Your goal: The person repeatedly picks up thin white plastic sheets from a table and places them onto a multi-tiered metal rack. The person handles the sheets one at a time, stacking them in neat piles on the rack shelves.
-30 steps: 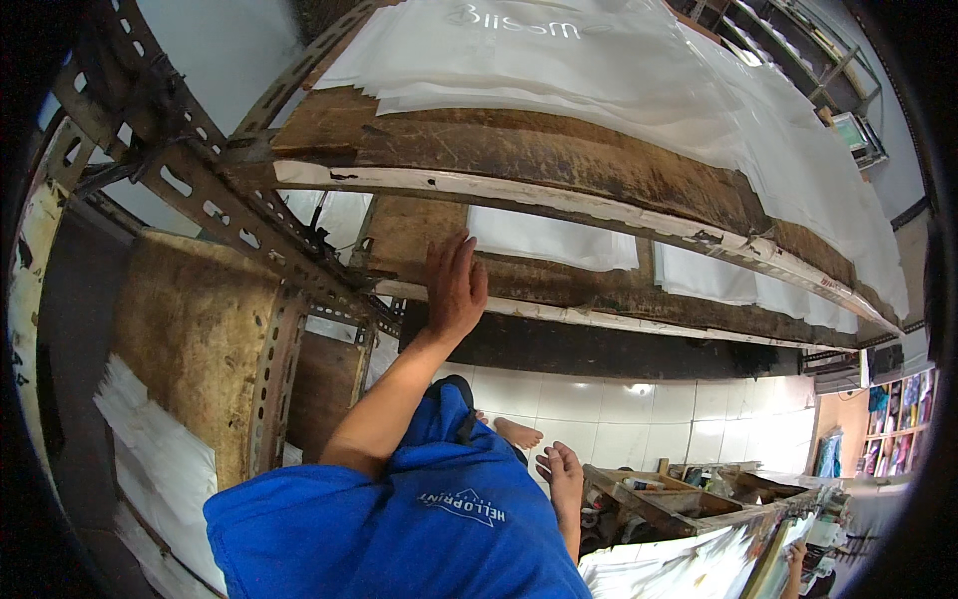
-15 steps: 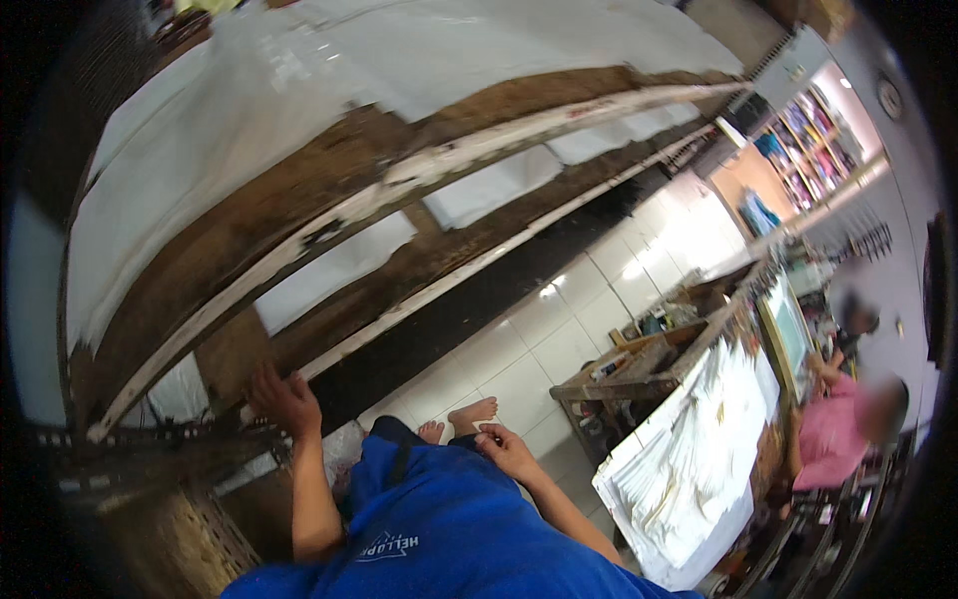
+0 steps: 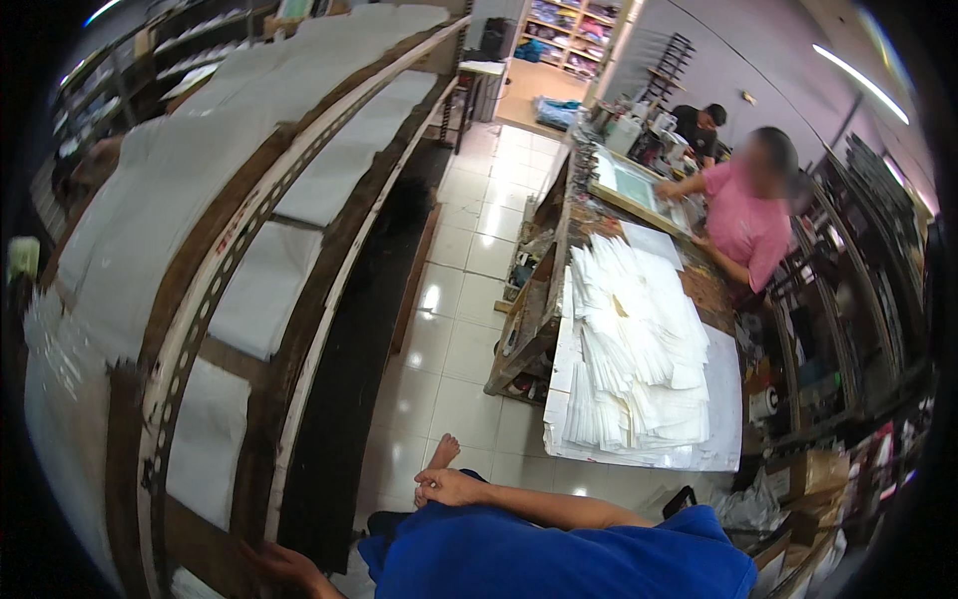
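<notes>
Along the bottom edge, the left hand (image 3: 284, 566) lies with fingers spread on the long wooden rack (image 3: 215, 299); the right hand (image 3: 449, 487) hangs loosely curled, empty, over white floor tiles (image 3: 454, 299). Right of centre, stacked white sheets (image 3: 634, 359) cover a worktable (image 3: 534, 319). Shelves at the top are blurred.

Brown cardboard boxes (image 3: 813, 477) stand near right beside the bench; colourful packages fill far shelves (image 3: 571, 32), too small to distinguish.
</notes>
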